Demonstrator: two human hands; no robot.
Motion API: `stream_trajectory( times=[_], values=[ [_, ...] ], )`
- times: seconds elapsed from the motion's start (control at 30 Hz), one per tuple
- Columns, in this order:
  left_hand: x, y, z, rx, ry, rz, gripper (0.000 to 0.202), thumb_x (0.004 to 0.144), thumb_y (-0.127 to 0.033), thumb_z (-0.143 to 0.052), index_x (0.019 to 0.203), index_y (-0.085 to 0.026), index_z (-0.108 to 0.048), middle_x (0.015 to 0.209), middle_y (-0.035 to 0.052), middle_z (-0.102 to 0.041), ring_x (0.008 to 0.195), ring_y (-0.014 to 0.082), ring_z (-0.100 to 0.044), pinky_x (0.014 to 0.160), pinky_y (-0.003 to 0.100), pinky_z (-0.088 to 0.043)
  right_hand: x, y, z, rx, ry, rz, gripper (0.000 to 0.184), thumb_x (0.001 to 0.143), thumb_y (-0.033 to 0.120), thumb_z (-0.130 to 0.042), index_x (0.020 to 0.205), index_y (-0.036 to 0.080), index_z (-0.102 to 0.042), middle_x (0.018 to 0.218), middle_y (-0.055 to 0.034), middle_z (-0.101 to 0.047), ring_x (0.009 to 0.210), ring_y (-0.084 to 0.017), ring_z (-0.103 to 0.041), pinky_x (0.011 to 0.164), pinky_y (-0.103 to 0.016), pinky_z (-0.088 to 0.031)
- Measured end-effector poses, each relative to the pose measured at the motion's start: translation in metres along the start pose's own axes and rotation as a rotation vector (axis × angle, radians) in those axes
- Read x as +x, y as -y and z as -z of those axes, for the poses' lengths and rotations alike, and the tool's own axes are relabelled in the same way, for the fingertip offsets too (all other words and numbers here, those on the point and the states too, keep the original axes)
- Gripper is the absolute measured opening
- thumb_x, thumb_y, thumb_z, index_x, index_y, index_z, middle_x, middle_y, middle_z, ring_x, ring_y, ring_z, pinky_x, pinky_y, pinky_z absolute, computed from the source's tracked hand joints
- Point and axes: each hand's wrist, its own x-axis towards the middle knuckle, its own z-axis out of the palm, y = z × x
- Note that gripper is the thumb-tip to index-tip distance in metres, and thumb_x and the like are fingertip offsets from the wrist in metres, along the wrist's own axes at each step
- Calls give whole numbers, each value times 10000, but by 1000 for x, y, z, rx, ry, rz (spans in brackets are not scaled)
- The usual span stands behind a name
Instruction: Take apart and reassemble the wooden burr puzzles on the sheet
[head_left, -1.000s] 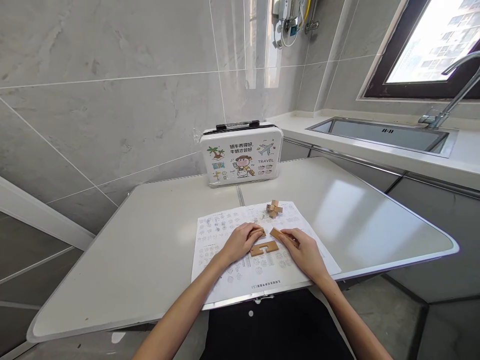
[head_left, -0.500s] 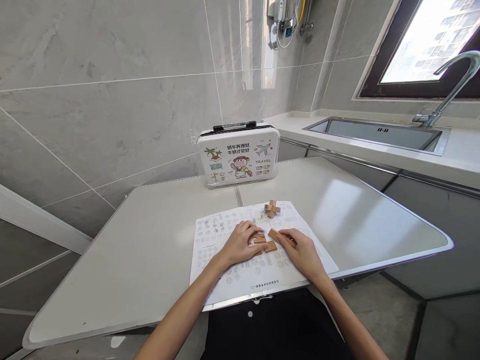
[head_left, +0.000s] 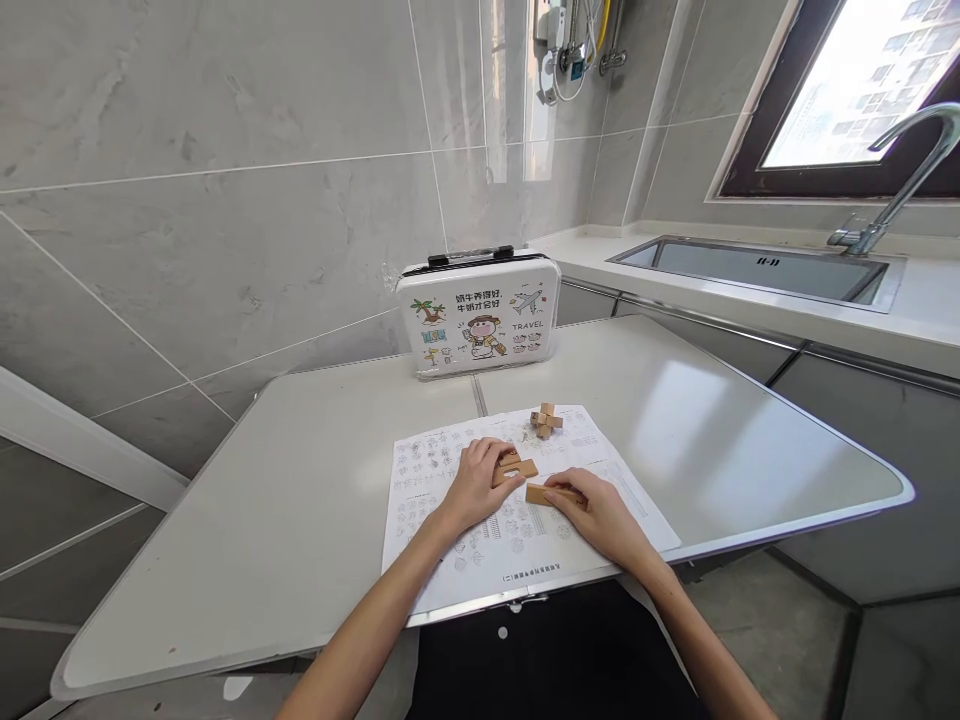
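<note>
Table (head_left: 337, 480) bears a printed sheet (head_left: 480, 585) where the left hand (head_left: 474, 482), fingers bent, grips notched pieces (head_left: 529, 467), the right hand (head_left: 604, 508), fingers nearly closed, pinches a block (head_left: 538, 495), and a wooden cross (head_left: 546, 421) sits assembled, held pieces seemingly unjoined.

The flat, notched, tan wooden pieces (head_left: 521, 468) in my left grip (head_left: 476, 480) look smooth, and so does the straight tan wooden bar (head_left: 538, 495) in my right grip (head_left: 596, 500). The small cross-shaped knot of light-brown sticks (head_left: 547, 421) is wood too. Beneath lies thin, matt white printed paper (head_left: 457, 585). My off-white tabletop (head_left: 300, 520) is smooth and glossy, edged at the front by a silvery metal strip (head_left: 450, 613). The white rectangular case (head_left: 480, 318) looks like shiny hard plastic, with crinkled clear film (head_left: 389, 275) at its corner. Matt black cloth (head_left: 555, 660) covers my lap; polished grey marbled tiles (head_left: 262, 250) face me, and the curved silver tap (head_left: 919, 170) is glossy metal.
</note>
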Motion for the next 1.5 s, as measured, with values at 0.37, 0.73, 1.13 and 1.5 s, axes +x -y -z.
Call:
stream_trajectory(
  times=[0.37, 0.73, 1.13, 1.5],
  values=[
    [-3, -11, 3, -243, 97, -10, 395, 1011, -344, -564, 1402, -286, -573, 1422, 112, -572, 1341, 293, -513, 1152, 482, -400, 0, 0, -1, -38, 27, 52, 252, 1019, 445, -580, 1158, 259, -678, 1111, -95, -699, 1054, -292, -644, 893, -461, -552],
    [-5, -24, 1, -46, 194, -228, 562, 903, -422, -753, 1424, -294, -586, 1530, 139, -514, 1453, 346, -440, 1209, 532, -344, 2, -5, -2, -77, -173, 37, 274, 1016, 476, -566, 1108, 234, -655, 1129, -95, -692, 1048, -264, -654, 906, -406, -526],
    [-6, -21, -1, 54, 176, -222, 648, 897, -488, -750, 1471, -285, -526, 1525, 135, -531, 1430, 342, -481, 1185, 525, -403, 2, -3, -5, -304, -155, -183, 297, 1053, 489, -444, 995, 256, -618, 662, 11, -680, 582, -208, -628, 568, -293, -338],
    [-4, -17, -2, 153, 182, -210, 627, 907, -527, -725, 1447, -279, -524, 1538, 117, -523, 1432, 322, -486, 1192, 513, -409, 0, 6, -2, -122, -45, -80, 216, 1009, 438, -548, 1113, 267, -629, 981, -6, -771, 599, -168, -610, 667, -322, -488]
  ],
)
